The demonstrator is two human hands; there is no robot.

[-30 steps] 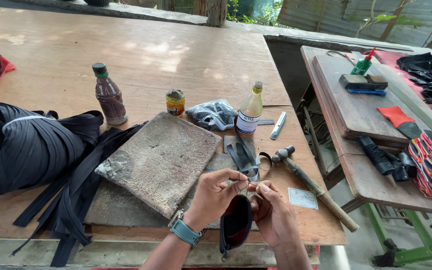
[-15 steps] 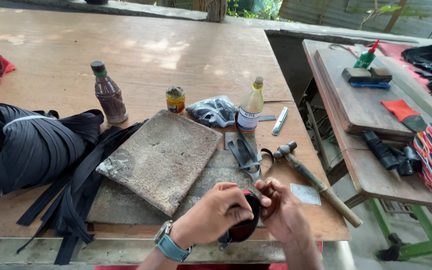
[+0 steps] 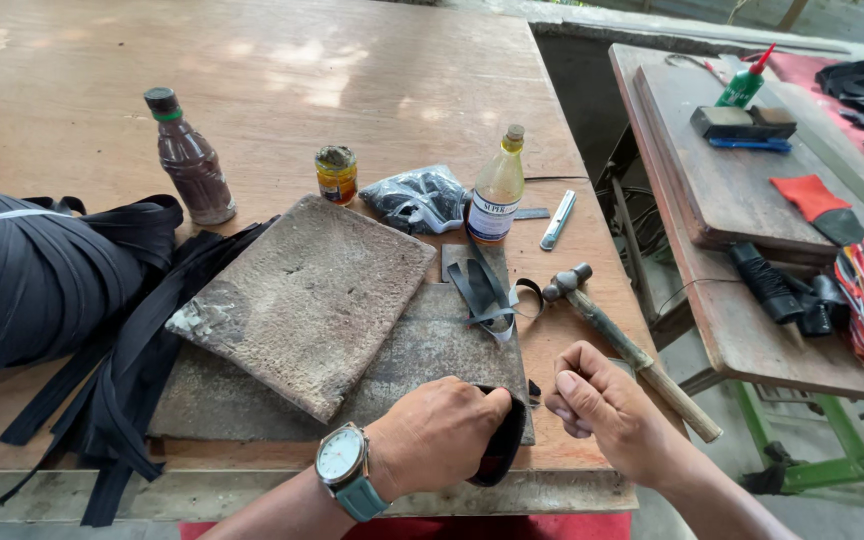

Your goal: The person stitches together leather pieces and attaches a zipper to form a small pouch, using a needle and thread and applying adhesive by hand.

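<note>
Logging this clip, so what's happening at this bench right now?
A person works at a wooden table. The left hand, with a teal wristwatch, clamps a small black pouch-like piece at the near table edge. The right hand is loosely curled beside it, apparently empty. A hammer, a glue bottle and black straps lie nearby.

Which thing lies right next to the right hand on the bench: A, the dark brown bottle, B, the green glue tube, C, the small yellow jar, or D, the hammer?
D: the hammer lies with its wooden handle running just past the right hand, while the other three stand much farther away.
</note>
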